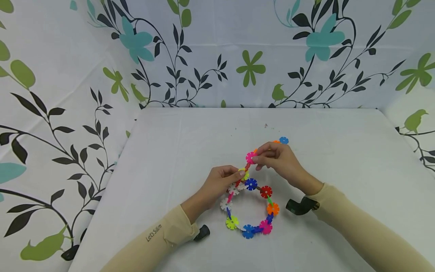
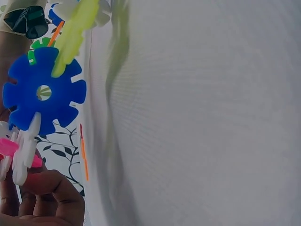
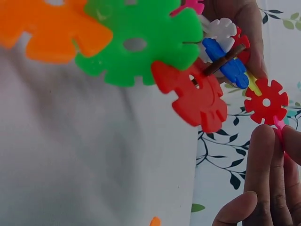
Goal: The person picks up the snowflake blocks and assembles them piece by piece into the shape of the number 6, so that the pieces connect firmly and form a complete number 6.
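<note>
A ring of colourful notched flower discs [image 1: 250, 184] stands joined edge to edge over the white table. My left hand [image 1: 215, 189] pinches it at its upper left, by a yellow disc [image 1: 244, 175]. Above that, my right hand [image 1: 285, 164] pinches a pink disc [image 1: 250, 158], which joins the ring through a red disc [image 3: 257, 104] seen clearly in the right wrist view. In the left wrist view, a large blue disc [image 2: 28, 94] hangs near the curled fingers of the left hand.
A blue disc [image 1: 284, 140] and an orange disc, partly hidden, lie behind the right hand. The white tabletop [image 1: 190, 139] extends around the ring. A patterned cloth [image 1: 217, 30] hangs behind it. Black wrist cameras [image 1: 300, 206] sit at both cuffs.
</note>
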`<state>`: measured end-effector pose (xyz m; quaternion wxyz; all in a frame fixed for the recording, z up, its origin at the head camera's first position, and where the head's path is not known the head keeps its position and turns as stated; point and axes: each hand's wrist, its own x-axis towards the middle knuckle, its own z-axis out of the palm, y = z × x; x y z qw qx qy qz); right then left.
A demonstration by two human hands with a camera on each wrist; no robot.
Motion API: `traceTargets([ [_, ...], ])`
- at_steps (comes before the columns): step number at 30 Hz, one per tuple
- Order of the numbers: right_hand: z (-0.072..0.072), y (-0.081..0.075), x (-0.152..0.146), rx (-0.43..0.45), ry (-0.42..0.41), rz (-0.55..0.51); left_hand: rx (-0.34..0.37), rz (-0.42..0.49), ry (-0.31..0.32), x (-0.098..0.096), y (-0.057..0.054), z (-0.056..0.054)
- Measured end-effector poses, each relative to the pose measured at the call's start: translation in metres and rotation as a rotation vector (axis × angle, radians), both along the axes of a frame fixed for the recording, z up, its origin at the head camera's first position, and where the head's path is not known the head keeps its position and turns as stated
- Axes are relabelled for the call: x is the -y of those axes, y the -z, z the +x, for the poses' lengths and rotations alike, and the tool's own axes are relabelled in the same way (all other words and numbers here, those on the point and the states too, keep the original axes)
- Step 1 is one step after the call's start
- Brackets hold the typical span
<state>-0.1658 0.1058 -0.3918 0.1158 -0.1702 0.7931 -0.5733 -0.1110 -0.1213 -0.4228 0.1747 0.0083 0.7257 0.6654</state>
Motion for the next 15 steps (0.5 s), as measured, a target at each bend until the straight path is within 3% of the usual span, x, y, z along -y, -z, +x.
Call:
traceTargets([
  [15,0.0015,0.0029,0.003,-0.115,-0.026,-0.07,-0.001,0.035,0.041,0.0027,0.0016,0.0002],
])
